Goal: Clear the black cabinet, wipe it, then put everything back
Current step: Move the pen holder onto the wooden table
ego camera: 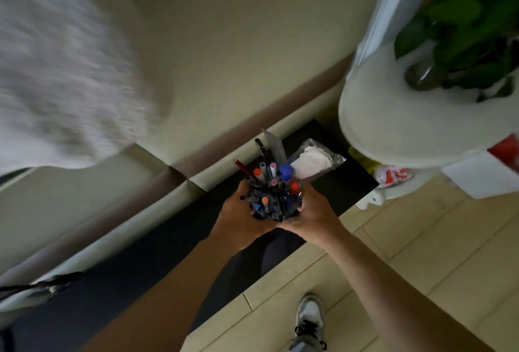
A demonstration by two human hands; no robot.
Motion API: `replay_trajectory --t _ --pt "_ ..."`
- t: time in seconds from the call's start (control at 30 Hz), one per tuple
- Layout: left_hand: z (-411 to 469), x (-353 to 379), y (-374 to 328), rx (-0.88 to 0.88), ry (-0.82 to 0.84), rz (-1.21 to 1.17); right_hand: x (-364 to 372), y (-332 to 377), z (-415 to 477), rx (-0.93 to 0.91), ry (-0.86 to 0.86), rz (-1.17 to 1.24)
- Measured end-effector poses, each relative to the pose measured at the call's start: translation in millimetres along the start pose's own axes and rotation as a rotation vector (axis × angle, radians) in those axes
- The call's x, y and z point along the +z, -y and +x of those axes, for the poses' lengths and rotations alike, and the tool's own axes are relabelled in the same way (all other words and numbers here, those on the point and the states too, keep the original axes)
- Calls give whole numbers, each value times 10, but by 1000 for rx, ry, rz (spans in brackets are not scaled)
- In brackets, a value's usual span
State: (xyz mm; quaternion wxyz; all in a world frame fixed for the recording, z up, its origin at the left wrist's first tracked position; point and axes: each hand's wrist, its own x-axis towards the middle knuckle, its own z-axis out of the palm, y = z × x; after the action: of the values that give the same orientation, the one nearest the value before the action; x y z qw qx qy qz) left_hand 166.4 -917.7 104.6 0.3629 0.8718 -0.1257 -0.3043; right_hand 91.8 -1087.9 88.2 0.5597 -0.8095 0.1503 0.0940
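A dark pen holder [273, 205] crammed with several markers and pens sits between both my hands, above the black cabinet top [157, 253]. My left hand [241, 219] wraps its left side and my right hand [311, 214] wraps its right side. Whether the holder rests on the cabinet or is lifted off it I cannot tell. A clear plastic bag with white cloth inside [311, 162] lies on the cabinet just behind the holder.
A tall white cylinder [398, 127] carrying a green potted plant [460, 34] stands to the right of the cabinet. A cream wall runs behind the cabinet. White blurred fabric [56, 71] fills the upper left. Tiled floor and my grey shoe [310, 320] show at lower right.
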Motion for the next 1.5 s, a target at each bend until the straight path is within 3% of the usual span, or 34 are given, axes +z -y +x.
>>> replay_trajectory --t 0.23,0.6,1.03,1.5 --pt "-1549 -866 -412 138 -72 -47 246 1362 -1224 -85 -12 -15" --pt "-3805 -2535 -188 283 -231 95 1490 3308 -2699 -252 -82 -98" --pt "-5437 -3639 263 108 -531 -9 2485 4769 -3300 -448 123 -280" --pt "-7220 -3965 1241 -104 -900 -111 4020 5541 -4055 -664 472 -384"
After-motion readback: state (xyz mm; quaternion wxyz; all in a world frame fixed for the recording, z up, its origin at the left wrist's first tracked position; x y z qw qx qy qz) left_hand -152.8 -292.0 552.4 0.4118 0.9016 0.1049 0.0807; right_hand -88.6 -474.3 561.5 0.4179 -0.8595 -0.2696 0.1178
